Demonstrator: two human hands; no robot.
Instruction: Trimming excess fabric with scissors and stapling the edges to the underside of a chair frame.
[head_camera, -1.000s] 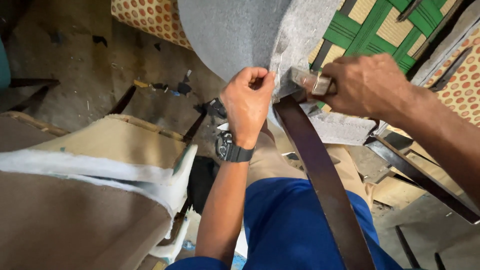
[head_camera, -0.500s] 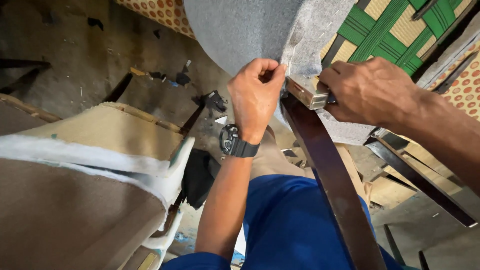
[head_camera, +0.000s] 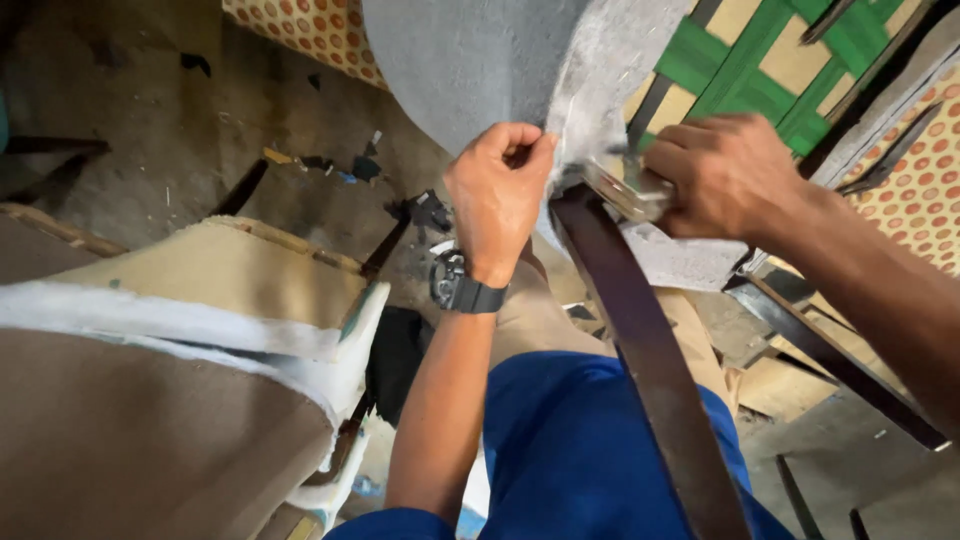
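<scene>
Pinching grey felt (head_camera: 480, 60) edge, your left hand (head_camera: 497, 195) clenched | right hand (head_camera: 722, 172), at 3 o'clock, gripping metal tool (head_camera: 622, 187) above brown strap (head_camera: 640, 360).

Grey felt sheet, metal tool and dark brown strap at a chair frame

The grey felt sheet (head_camera: 470, 60) hangs from above, its frayed pale edge pinched by the left hand (head_camera: 497, 195). Just beside it the right hand (head_camera: 722, 175) grips a shiny metal tool (head_camera: 625, 188) atop the dark brown strap (head_camera: 640, 360), which slants downward over the lap.
</scene>
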